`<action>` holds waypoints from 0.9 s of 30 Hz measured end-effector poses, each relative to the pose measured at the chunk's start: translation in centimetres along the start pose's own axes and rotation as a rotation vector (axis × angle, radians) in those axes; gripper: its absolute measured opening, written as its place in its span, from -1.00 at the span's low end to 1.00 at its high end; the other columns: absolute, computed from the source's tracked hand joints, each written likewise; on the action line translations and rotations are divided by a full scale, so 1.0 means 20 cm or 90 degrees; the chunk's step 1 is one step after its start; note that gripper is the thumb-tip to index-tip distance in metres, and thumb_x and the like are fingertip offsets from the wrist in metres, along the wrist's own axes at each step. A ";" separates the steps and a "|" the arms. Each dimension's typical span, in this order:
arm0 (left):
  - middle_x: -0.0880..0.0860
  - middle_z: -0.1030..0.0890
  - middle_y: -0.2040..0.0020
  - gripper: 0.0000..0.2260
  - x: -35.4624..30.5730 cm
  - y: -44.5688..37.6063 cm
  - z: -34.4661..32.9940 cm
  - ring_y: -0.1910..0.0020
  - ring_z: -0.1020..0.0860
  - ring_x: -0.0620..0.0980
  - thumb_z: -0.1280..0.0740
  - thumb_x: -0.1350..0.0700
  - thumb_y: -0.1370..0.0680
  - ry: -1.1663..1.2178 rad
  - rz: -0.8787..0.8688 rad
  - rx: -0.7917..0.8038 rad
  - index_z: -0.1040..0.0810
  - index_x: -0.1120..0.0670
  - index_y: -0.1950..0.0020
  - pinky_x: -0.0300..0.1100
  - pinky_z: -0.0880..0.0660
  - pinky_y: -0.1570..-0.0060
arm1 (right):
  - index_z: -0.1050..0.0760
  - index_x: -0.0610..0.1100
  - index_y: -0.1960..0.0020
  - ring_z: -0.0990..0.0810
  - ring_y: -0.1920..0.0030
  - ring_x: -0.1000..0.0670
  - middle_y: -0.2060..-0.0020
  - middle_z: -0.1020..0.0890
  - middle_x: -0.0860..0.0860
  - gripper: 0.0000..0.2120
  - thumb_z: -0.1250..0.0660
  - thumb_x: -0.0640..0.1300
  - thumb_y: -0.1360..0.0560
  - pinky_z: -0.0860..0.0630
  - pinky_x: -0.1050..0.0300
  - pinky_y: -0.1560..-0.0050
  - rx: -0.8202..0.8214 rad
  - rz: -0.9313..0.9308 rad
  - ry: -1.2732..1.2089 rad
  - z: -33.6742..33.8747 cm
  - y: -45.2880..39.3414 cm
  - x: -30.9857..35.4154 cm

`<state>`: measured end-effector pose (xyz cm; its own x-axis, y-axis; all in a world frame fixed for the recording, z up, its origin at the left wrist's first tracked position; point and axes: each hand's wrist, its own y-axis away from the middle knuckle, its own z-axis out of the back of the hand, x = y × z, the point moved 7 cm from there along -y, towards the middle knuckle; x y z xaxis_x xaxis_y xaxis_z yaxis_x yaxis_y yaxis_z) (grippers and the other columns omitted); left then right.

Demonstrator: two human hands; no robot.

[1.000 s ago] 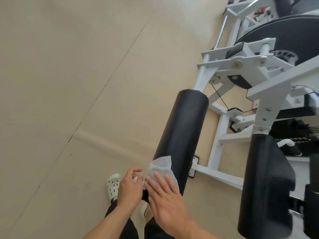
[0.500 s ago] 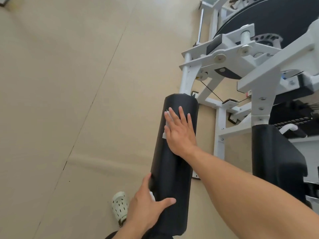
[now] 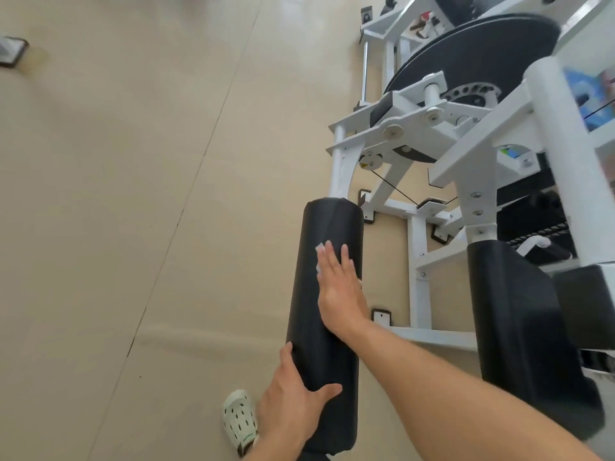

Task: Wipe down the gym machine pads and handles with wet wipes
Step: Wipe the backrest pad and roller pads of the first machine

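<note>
Mid-task, by the look of it, with most still to do. Largest first: white-painted steel frame [image 3: 442, 134] of the gym machine, boxy tube and bolted plates, hard and glossy, rising beyond the roller pad's far end; no wipe anywhere near it, and no handle plainly identifiable from here. Above that end, a big black disc [image 3: 482, 58], flat and matte. To the right of the roller pad, a second black pad [image 3: 519, 327], blocky with rounded corners, smooth vinyl-like cover, dry-looking and untouched, so likely waiting its turn. Then the roller pad [image 3: 324, 294] itself: long black cylinder, soft-looking upholstery with a faint sheen and a puckered seam at the far end; impossible to tell which stretches are already wet. On its upper half, right hand [image 3: 339, 287] laid flat, fingers [image 3: 329, 257] straight and together, pressing a wet wipe against the curved surface rather than clutching it. Near its lower end, left hand [image 3: 293, 404] wrapped part way round the cylinder, thumb across the front, steadying it. Left of that lower end, on the beige floor [image 3: 116, 211], a pale perforated clog [image 3: 239, 419]. Smallest: wet wipe [image 3: 320, 249], thin, white, crumpled, only a sliver peeping past the right fingertips.
</note>
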<state>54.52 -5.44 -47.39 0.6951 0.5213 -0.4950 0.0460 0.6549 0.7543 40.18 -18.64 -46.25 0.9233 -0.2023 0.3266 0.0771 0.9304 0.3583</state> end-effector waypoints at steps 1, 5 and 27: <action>-0.13 -0.45 -0.42 0.03 -0.01 0.00 0.01 -0.29 -0.54 -0.04 -0.48 -0.41 -0.26 -0.001 -0.008 0.012 0.03 -0.14 -0.53 -0.09 -0.53 -0.14 | 0.16 0.08 -0.68 0.43 -0.58 0.12 -0.64 0.21 0.20 -0.33 -0.01 -0.30 -0.69 0.22 0.02 -0.61 0.008 0.018 -0.025 -0.03 0.12 0.00; -0.07 -0.46 -0.43 -0.05 -0.01 0.03 0.06 -0.32 -0.51 -0.01 -0.53 -0.26 -0.37 0.061 -0.032 0.144 -0.05 -0.07 -0.57 -0.03 -0.55 -0.23 | -0.18 0.23 -0.61 0.13 -0.61 0.24 -0.61 -0.12 0.29 -0.52 -0.04 -0.13 -0.75 -0.05 0.03 -0.62 0.045 -0.049 -0.226 -0.04 0.53 0.01; 0.03 -0.74 0.03 -0.81 -0.40 0.69 0.51 -0.01 -0.69 0.01 -0.36 0.00 -0.62 0.397 -0.216 0.099 -0.73 0.04 -0.07 -0.12 -0.60 -0.08 | -0.64 -0.03 -0.14 -0.74 0.02 -0.15 0.04 -0.74 -0.08 -0.69 -0.28 0.15 -0.62 -0.70 -0.15 -0.01 -0.082 -0.319 -0.872 0.52 1.11 0.17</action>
<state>56.95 -6.11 -28.62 0.0881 0.5492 -0.8310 0.3205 0.7743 0.5457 41.09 -1.85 -28.15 -0.2762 -0.5631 0.7789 0.3760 0.6825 0.6268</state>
